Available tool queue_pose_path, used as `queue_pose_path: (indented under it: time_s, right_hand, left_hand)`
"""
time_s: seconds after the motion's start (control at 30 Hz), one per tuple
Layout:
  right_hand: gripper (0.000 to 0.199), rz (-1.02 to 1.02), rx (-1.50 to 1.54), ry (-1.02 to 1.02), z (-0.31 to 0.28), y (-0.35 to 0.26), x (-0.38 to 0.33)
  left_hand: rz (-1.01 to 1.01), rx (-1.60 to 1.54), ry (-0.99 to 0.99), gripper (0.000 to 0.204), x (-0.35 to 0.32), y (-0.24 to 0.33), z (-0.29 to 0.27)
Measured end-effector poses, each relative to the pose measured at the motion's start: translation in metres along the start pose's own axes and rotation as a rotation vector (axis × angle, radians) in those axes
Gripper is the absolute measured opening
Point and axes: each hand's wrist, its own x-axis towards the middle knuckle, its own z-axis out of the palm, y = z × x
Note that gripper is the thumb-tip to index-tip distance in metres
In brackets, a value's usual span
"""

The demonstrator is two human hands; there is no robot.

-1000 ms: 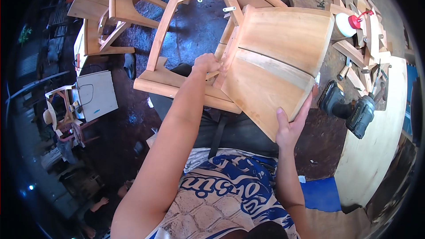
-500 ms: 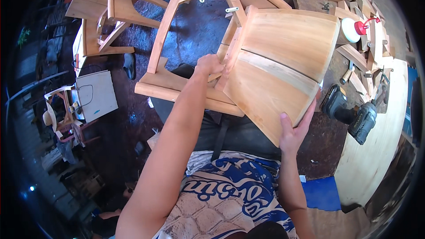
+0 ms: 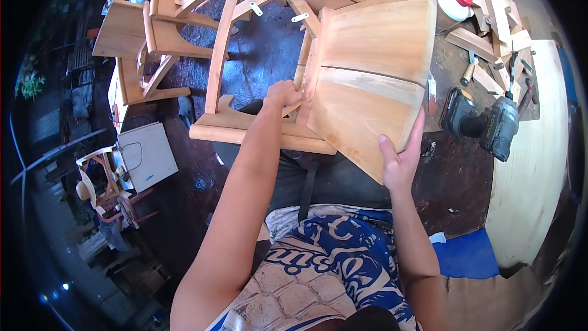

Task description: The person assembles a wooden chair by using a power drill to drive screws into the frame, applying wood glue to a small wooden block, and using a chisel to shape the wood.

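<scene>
A pale wooden chair seat panel (image 3: 367, 79), wide at the top and narrowing toward me, lies tilted over an unfinished wooden chair frame (image 3: 257, 129). My left hand (image 3: 283, 94) is closed on the panel's left edge where it meets the frame's rail. My right hand (image 3: 399, 159) grips the panel's lower right corner, fingers up along its side. A dark seam crosses the panel's middle.
More unfinished chair parts (image 3: 153, 37) lie at the upper left. A cordless drill (image 3: 484, 122), wood offcuts (image 3: 496, 18) and a white glue bottle with a red cap (image 3: 456, 3) sit on the dark bench at right. A pale board (image 3: 533, 165) runs along the right. A small chair (image 3: 104, 184) stands at left.
The seat panel has shifted slightly up and to the right with both hands still on it; my right hand slid along its lower right edge.
</scene>
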Motion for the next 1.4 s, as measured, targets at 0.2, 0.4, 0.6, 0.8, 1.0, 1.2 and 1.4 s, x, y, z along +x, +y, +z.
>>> queue_pose_path:
  time_s: [0.2,0.4,0.6,0.8,1.0,1.2,1.4]
  right_hand:
    - [0.092,-0.020,-0.053,0.014,-0.003,0.005,-0.001]
    - [0.093,0.032,-0.037,0.002,0.000,-0.001,0.000]
    - [0.093,0.030,0.033,0.010,0.002,0.000,-0.001]
    - [0.085,0.015,0.049,0.085,0.000,0.005,-0.005]
    - [0.056,-0.204,-0.149,0.729,-0.098,0.052,0.005]
    - [0.049,-0.360,-0.111,0.644,-0.147,0.052,0.083]
    - [0.023,-0.198,-0.037,0.690,-0.160,0.057,0.107]
  left_hand:
    - [0.028,0.018,0.026,0.061,-0.003,0.004,0.001]
    - [0.006,-0.007,0.024,0.060,-0.001,0.001,0.003]
    - [0.006,-0.005,0.008,0.057,-0.004,0.005,-0.002]
    - [0.006,-0.082,-0.015,0.054,0.002,-0.010,0.002]
    - [0.016,-0.067,-0.014,0.055,0.000,-0.007,0.001]
    - [0.073,-0.034,-0.159,0.077,0.014,-0.025,-0.035]
    - [0.253,-0.247,0.208,0.082,-0.015,-0.047,-0.095]
